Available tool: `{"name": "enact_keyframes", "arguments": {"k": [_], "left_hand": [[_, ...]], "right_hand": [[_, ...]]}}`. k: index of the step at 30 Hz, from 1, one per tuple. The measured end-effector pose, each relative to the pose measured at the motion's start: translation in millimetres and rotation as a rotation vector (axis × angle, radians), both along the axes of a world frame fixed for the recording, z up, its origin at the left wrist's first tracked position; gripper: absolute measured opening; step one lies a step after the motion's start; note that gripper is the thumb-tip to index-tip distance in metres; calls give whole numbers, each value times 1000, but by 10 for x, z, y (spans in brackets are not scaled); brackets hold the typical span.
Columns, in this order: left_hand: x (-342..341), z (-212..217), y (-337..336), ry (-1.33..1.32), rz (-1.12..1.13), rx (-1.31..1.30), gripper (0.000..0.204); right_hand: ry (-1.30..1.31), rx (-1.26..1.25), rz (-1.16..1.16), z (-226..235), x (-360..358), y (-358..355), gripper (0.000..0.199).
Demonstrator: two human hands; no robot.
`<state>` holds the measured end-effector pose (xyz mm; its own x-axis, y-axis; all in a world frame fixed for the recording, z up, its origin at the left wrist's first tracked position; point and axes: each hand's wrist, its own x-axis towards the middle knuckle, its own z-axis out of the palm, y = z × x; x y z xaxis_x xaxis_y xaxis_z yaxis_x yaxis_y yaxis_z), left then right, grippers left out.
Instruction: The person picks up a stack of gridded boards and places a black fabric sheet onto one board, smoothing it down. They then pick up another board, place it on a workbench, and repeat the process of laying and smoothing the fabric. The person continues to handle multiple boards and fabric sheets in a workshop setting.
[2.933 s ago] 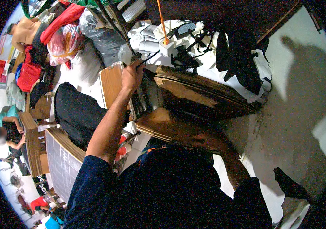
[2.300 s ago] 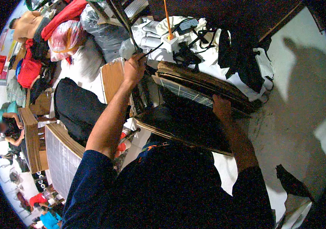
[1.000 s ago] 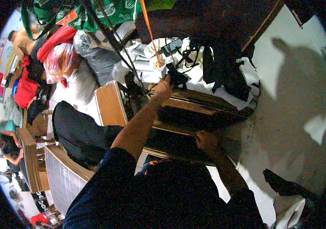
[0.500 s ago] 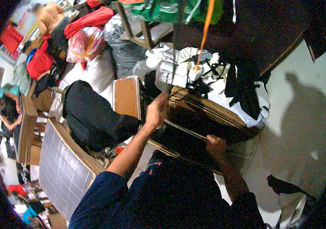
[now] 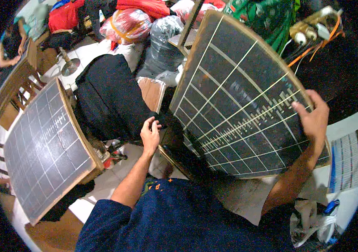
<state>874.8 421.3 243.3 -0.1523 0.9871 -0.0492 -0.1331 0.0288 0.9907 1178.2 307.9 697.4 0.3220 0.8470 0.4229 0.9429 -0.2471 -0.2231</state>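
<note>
A large dark board (image 5: 240, 98) with pale grid lines and a wooden edge stands tilted up in front of me, to the right. My right hand (image 5: 316, 115) grips its right edge, thumb on the gridded face. My left hand (image 5: 150, 135) is off the board, its fingers loosely apart and holding nothing that I can make out. Its fingertips are at the lower right corner of a heap of black cloth (image 5: 107, 94); whether they touch it I cannot tell. Below the tilted board, the surface lies in deep shadow.
At left stands a second gridded board (image 5: 47, 136). Beyond the cloth lie a wrapped red-and-white bundle (image 5: 127, 26) and a grey plastic sack (image 5: 164, 42). Sockets with an orange cable (image 5: 318, 42) are at far right. A clear plastic bag (image 5: 309, 224) lies lower right. A person (image 5: 13, 46) works at far left.
The gridded board has been lifted from the low stack and tilted up, covering the white and black cloth behind. My right hand has risen to the right; my left has moved left and down.
</note>
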Motion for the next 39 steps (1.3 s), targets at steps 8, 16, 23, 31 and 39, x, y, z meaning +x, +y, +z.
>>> {"name": "enact_keyframes", "arguments": {"k": [8,16,23,31,39], "left_hand": [[-71,-22,-325,145,-207,8,37],[198,-489,-161,-60,-498,-277,102],[-2,-141,-145,-712,-615,-367,53],[-2,-145,-129,-904,-505,-306,30],[-104,-57,-96,-737,-582,-215,36]], "right_hand": [[-300,242,81,1683,-739,-156,41],[91,345,130,2457,-326,-551,41],[38,276,18,2820,73,-741,43],[93,313,106,2632,272,-831,38],[60,421,-14,2671,624,-944,39]]}}
